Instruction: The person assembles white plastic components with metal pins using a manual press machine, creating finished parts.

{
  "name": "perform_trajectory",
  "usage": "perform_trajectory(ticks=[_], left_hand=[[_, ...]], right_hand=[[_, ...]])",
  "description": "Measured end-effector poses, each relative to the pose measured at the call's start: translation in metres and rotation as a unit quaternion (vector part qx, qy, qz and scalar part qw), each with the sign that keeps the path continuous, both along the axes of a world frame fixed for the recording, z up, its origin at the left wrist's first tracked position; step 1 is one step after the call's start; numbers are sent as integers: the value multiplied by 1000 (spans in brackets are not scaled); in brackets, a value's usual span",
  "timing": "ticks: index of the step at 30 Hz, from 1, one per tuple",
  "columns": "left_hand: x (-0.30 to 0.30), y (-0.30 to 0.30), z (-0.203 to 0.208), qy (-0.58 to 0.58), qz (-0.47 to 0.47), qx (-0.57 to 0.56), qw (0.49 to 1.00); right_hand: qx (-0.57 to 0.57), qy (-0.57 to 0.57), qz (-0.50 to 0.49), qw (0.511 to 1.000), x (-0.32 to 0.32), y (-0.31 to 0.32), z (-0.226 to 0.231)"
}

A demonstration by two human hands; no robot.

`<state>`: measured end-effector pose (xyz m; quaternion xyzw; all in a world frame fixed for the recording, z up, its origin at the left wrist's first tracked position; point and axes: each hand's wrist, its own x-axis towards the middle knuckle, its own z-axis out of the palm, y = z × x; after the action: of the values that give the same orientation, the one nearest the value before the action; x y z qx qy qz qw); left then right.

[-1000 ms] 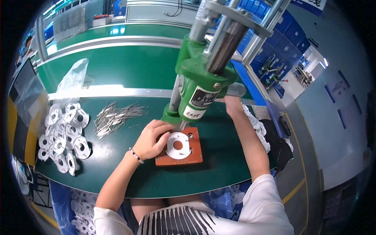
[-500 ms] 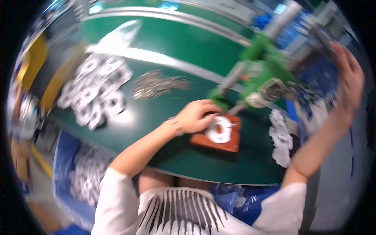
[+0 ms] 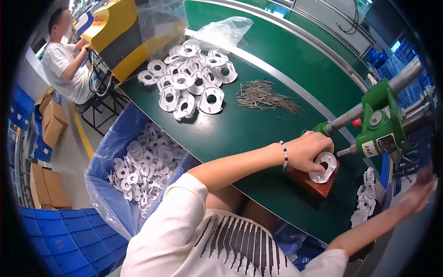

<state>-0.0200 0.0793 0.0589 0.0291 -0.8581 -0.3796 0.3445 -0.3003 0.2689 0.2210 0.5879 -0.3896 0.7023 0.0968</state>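
Factory line, green bench (image 3: 258, 134) running diagonally across frame, blue crates lower left, another person seated upper left at a yellow machine (image 3: 115, 37). Left hand (image 3: 307, 150) right of centre, fingers curled together and pressing on a white plastic ring part (image 3: 323, 167) that sits on a red-brown block (image 3: 309, 182) under the green hand press (image 3: 380, 124) at right. Right hand (image 3: 417, 194) far right edge, blurred, reaching out past the bench; cannot tell if fingers are apart or closed.

Doing it well, as I judge: keep part flat and centred on the block under the ram, fingertips clear of the ram path before any lever pull.

Part looks flat, white, disc-like with a round centre hole and small tabs on rim. Same parts heaped upper centre (image 3: 194, 74), more in blue-lined bin (image 3: 138, 171) lower left, small stack (image 3: 367, 194) beside the block. Thin metal pins (image 3: 265, 97) scattered in a pile above centre.
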Motion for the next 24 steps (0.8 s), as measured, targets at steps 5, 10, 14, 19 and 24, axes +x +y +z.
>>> perform_trajectory(ticks=[5, 10, 14, 19, 24], left_hand=[[33, 1, 11, 170, 104, 52, 979], [173, -99, -4, 179, 474, -104, 856], [286, -197, -25, 96, 644, -246, 718], [469, -287, -47, -82, 549, -40, 831], [295, -251, -27, -32, 640, -406, 652]], right_hand=[[144, 76, -314, 935, 70, 45, -160], [361, 140, -446, 807, 106, 128, -197], [368, 162, -459, 792, 112, 157, -205], [381, 197, -459, 778, 84, 104, -198], [420, 204, -556, 687, 46, 121, -211]])
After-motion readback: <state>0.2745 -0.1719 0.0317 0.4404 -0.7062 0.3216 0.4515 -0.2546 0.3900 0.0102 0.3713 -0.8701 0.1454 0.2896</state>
